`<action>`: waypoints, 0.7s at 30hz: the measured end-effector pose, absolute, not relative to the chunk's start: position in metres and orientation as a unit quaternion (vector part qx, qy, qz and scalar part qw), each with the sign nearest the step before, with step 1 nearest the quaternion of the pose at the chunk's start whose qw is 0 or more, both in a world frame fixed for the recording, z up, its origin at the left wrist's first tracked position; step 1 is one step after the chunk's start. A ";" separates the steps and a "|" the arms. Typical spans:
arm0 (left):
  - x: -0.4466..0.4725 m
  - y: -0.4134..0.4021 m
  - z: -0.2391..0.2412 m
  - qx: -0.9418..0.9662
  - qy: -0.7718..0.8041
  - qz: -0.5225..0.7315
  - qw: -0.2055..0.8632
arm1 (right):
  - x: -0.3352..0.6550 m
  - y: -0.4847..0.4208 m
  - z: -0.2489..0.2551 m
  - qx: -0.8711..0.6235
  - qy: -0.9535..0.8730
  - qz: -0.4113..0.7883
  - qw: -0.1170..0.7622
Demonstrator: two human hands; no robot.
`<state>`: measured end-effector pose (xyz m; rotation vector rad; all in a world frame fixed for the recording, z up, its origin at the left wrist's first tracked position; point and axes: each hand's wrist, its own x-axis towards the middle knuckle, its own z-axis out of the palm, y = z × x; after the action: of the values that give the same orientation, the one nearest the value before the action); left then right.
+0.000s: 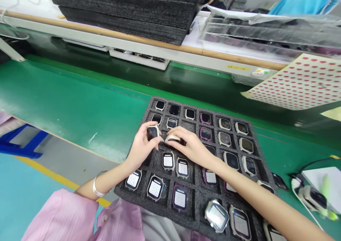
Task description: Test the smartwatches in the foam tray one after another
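Observation:
In the head view, my left hand pinches a pale-framed smartwatch case by its edges, its dark screen facing up. Beside it, the fingers of my right hand close around a second pale watch case, tilted so that its side shows. Both hands are over a dark grey foam tray with square pockets. Strapless watches with silver, beige or purple frames lie in many pockets. Several near the front have lit white screens, such as a silver watch and a purple watch.
The tray rests on a green bench and overhangs its front edge. Behind stand a raised shelf, stacked black foam and clear plastic trays. A red-dotted sheet hangs at right, above a watch and green pen.

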<state>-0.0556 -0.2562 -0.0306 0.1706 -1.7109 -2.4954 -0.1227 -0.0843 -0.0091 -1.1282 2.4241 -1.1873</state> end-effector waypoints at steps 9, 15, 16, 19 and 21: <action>-0.051 -0.248 -0.036 0.020 -0.639 -0.768 -0.042 | -0.113 -0.068 0.016 -0.166 0.714 -0.627 0.265; -0.054 -0.250 -0.039 0.015 -0.664 -0.747 -0.039 | -0.114 -0.057 0.014 -0.166 0.638 -0.676 0.328; -0.054 -0.250 -0.039 0.016 -0.666 -0.745 -0.042 | -0.115 -0.055 0.013 -0.163 0.637 -0.678 0.330; -0.054 -0.248 -0.038 0.015 -0.676 -0.734 -0.059 | -0.119 -0.052 0.010 -0.151 0.614 -0.693 0.347; -0.053 -0.247 -0.039 0.015 -0.685 -0.725 -0.069 | -0.122 -0.051 0.008 -0.143 0.589 -0.706 0.367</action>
<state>-0.0532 -0.2471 -0.0389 0.0482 -2.2517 -2.3849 -0.1220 -0.0505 0.0079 -0.3684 1.5127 -1.8132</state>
